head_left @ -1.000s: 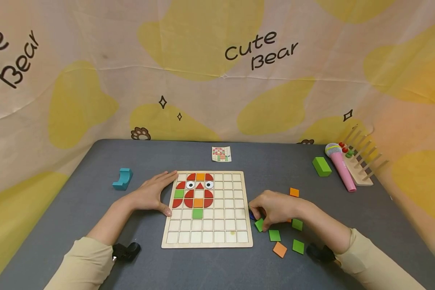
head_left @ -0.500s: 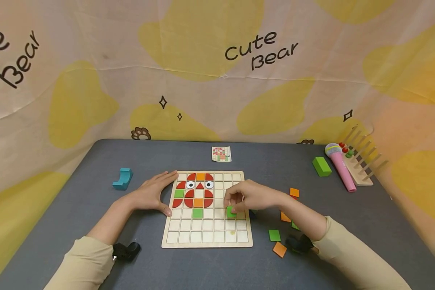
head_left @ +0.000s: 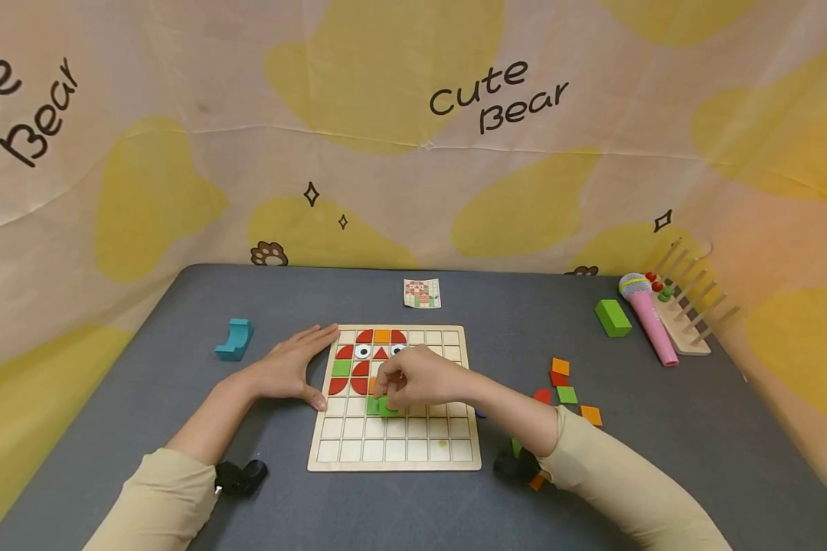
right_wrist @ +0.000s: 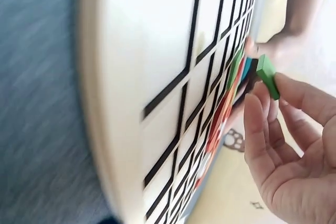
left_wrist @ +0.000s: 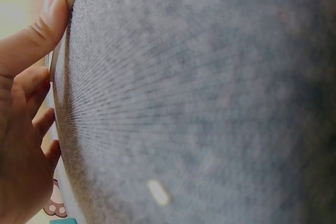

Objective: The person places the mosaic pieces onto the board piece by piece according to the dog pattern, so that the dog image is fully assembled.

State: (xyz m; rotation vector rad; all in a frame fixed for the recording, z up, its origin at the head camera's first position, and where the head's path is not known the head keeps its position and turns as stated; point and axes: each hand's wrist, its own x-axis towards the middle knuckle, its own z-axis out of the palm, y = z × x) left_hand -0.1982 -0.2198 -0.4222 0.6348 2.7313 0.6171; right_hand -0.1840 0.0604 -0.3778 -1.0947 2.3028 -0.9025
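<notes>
The right hand pinches a green tile just above the board, right of the placed green square; the left hand lies flat.

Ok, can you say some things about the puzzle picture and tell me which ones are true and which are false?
1. The right hand pinches a green square tile over the wooden grid board. True.
2. The left hand holds an orange tile. False: it rests flat against the board's left edge, holding nothing.
3. The pink toy microphone lies on the board. False: it lies on the table at the far right, beside a green block.
4. A small pattern card lies behind the board. True.
5. The blue block sits left of the board. True.
</notes>
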